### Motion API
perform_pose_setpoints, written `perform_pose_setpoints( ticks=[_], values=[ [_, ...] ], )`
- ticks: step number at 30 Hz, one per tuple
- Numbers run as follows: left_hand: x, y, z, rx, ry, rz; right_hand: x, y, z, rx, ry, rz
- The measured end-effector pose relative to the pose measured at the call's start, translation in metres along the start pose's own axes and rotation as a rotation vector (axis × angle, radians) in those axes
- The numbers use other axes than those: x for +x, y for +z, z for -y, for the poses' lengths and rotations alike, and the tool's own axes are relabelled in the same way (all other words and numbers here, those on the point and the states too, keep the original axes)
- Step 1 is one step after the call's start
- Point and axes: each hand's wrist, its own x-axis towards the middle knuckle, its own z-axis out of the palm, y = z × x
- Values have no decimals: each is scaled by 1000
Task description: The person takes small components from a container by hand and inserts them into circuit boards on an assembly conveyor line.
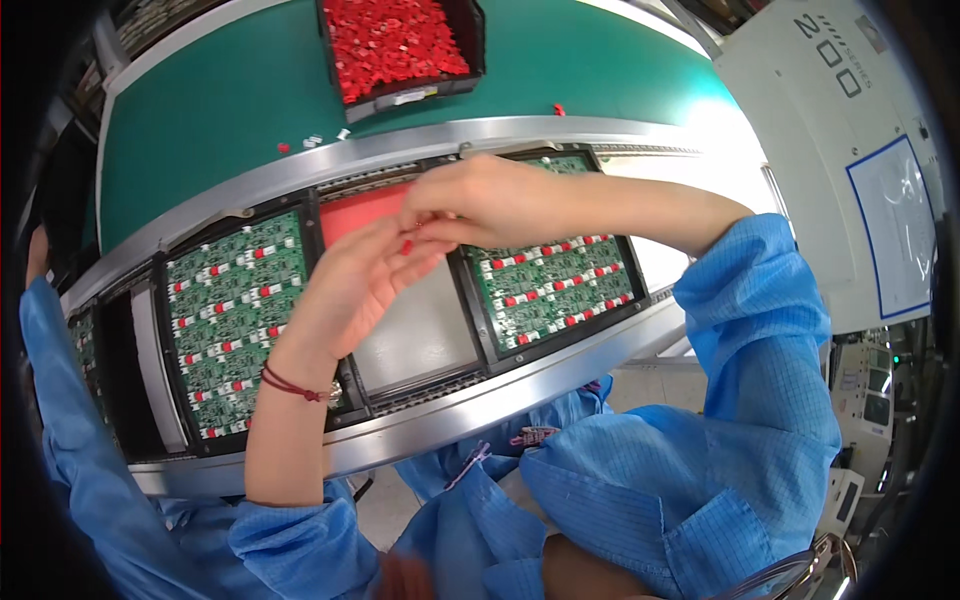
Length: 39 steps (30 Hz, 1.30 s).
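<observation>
The small red part (pixel 406 247) looks light, stiff and slick, probably best pinched by its sides. It lies between the person's loosely open left hand (pixel 360 275) and narrowly bunched right hand (pixel 465 205) (which one bears it, one cannot tell); circuit boards (pixel 225 320) flank the grip.
</observation>
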Motion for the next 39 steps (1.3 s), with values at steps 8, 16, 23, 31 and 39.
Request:
perform_pose_setpoints(
  ticks=[8, 16, 23, 31, 39],
  values=[
    [-21, -4, -17, 102, -49, 28, -3, 0, 21, 293, 242, -39],
    [-17, -13, -22, 343, -96, -108, -31, 1, 22, 606, 555, -45],
    [-6, -28, -10, 466, -100, -94, -80, 19, 19, 289, 432, 97],
    [3, -31, -2, 366, 1, -187, -108, 29, 34, 330, 732, 206],
    [4, -31, -3, 401, 10, -194, -118, 42, 34, 117, 635, 151]
  ],
)
